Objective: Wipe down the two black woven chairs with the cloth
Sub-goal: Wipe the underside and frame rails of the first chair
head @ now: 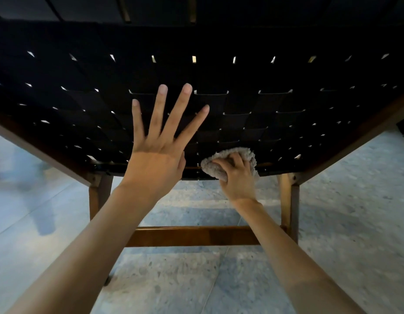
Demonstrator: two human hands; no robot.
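Observation:
A black woven chair (253, 75) fills the upper half of the head view, its strap seat stretched over a brown wooden frame. My right hand (236, 177) grips a bunched grey cloth (228, 156) pressed against the seat's front edge, right of centre. My left hand (161, 141) is spread open with fingers apart, above the woven seat to the left of the cloth; whether it touches the straps is unclear. Only one chair shows fully; dark straps at the top edge may belong to its backrest.
Two wooden front legs (289, 207) and a low crossbar (192, 235) stand beneath the seat. Angled wooden side rails (355, 141) run out on both sides. Pale speckled floor tiles (164, 286) lie below and around the chair.

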